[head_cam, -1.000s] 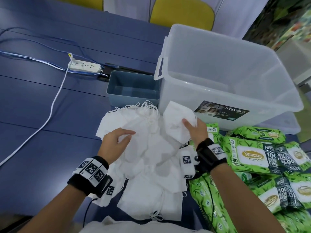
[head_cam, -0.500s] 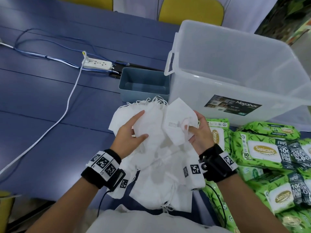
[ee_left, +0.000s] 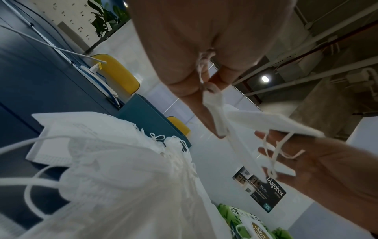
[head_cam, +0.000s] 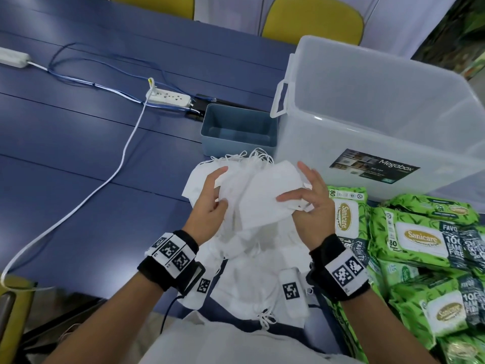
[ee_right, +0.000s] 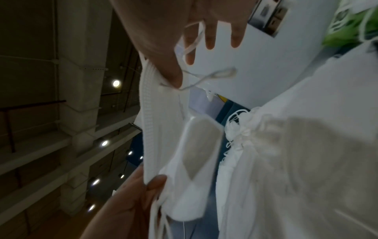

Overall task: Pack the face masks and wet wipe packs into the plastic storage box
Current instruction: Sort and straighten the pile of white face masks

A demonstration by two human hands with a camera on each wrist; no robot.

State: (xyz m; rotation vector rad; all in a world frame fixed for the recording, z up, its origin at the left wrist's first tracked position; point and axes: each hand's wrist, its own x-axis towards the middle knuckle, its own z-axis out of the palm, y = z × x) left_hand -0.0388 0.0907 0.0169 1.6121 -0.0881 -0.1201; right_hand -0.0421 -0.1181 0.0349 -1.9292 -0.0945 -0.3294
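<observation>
While both hands work: held mask (head_cam: 265, 198) lifted above pile (head_cam: 252, 271).
Left hand (head_cam: 207, 206): pinching its edge.
Right hand (head_cam: 309, 208): seemingly pinching it too.

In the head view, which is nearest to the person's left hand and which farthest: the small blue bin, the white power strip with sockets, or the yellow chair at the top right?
From the left hand:
1. Small blue bin, just beyond it.
2. Power strip, farther back-left.
3. Yellow chair, behind the table.
</observation>
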